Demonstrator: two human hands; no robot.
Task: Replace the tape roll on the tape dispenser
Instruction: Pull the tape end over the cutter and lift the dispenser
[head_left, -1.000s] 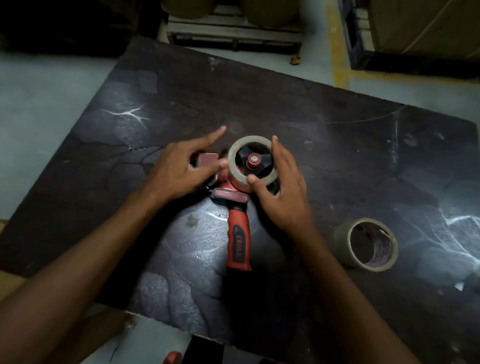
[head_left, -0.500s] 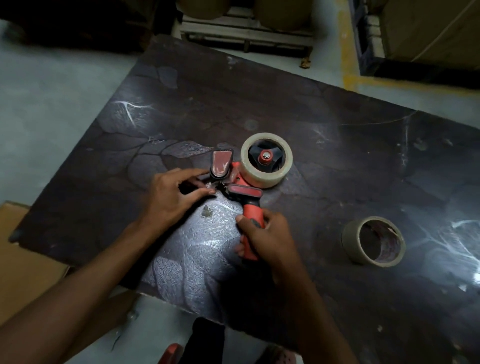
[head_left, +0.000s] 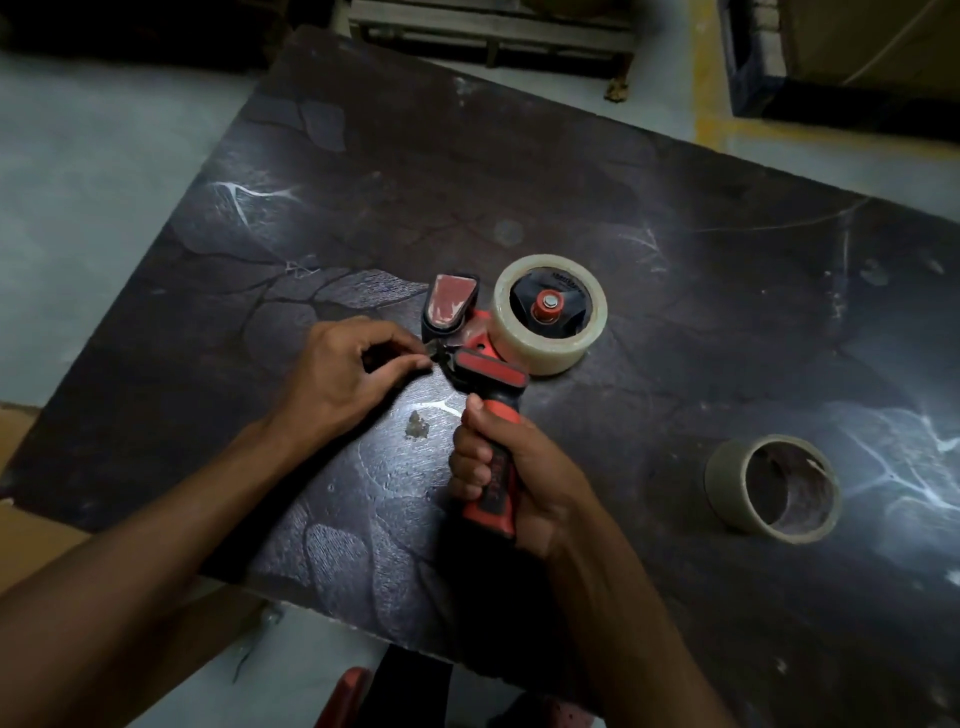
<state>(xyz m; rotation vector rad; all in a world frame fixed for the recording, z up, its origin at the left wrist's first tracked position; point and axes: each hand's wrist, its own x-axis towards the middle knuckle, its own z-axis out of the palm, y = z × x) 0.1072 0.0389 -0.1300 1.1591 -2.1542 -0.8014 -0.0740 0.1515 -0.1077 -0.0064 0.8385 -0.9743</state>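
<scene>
Dark table (head_left: 519, 171) on grey floor holds the tape dispenser (head_left: 483, 364) mid-table, right hand (head_left: 511, 470) gripping its handle, left hand (head_left: 343, 374) maybe pinching tape, far edge bare.

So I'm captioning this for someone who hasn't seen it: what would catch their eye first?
Probably the red and black tape dispenser in the middle of the dark table, with a pale tape roll seated on its hub. The right hand grips its handle while the left hand pinches at the parts by its front end. Off to the right, a spent roll core lies alone on the table.
</scene>
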